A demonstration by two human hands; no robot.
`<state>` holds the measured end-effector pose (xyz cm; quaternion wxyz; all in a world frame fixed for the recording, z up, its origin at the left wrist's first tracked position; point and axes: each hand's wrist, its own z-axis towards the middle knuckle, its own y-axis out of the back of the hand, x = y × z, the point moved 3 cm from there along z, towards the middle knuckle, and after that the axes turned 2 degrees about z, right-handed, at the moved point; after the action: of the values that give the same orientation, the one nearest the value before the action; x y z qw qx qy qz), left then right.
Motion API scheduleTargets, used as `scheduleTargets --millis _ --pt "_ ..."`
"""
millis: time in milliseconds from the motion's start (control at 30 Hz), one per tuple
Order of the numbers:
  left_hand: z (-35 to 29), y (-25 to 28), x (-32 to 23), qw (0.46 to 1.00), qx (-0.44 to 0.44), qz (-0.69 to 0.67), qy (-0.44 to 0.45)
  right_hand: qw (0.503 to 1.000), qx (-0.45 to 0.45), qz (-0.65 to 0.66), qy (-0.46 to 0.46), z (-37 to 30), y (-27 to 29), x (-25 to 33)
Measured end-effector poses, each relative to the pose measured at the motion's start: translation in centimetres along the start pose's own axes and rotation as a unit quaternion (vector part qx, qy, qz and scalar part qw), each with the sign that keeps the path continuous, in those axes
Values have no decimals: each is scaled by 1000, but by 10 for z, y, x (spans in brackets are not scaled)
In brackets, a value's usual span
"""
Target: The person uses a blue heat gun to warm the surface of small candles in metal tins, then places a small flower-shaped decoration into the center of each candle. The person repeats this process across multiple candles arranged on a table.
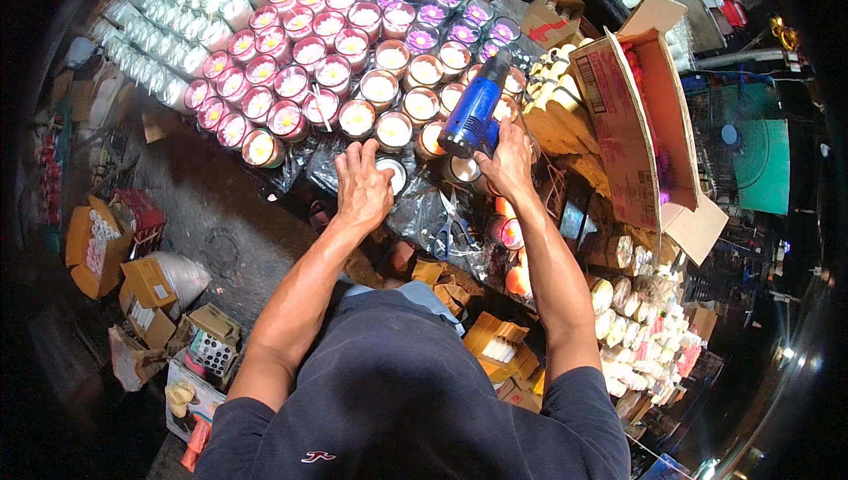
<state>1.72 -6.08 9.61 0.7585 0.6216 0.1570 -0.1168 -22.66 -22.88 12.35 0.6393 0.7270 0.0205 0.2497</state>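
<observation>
My right hand (510,162) is closed round the handle of a blue heat gun (477,109) with a black nozzle, which points away over the candles at the far right. My left hand (364,188) lies at the front edge of the candle rows, fingers stretched forward and a little apart. Its fingertips come close to a glass candle (357,118) with pale orange wax. Beside its thumb stands a candle with a plain white top (393,174); whether the thumb touches it, I cannot tell. Pink flower-topped candles (291,83) spread to the left, purple ones (433,12) farther back.
Scissors (454,226) lie on black plastic (415,213) between my arms. An open cardboard box (618,127) stands at the right, with many wrapped pale candles (632,321) below it. White candles in clear glasses (159,30) fill the far left. Small boxes (97,241) sit lower left.
</observation>
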Motion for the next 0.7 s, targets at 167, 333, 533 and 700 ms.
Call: scheduleTargets --millis 167,333,533,700 --pt "3 -6 3 1000 5 -3 18 986 -146 -13 74 -24 21 22" --pt "8 -14 5 1000 -12 4 10 979 -161 56 115 -53 23 53" --pt "9 -27 16 999 10 8 39 975 -119 129 134 -67 -10 85" --pt "5 -12 15 997 24 -51 61 982 -61 129 124 -67 -41 111"
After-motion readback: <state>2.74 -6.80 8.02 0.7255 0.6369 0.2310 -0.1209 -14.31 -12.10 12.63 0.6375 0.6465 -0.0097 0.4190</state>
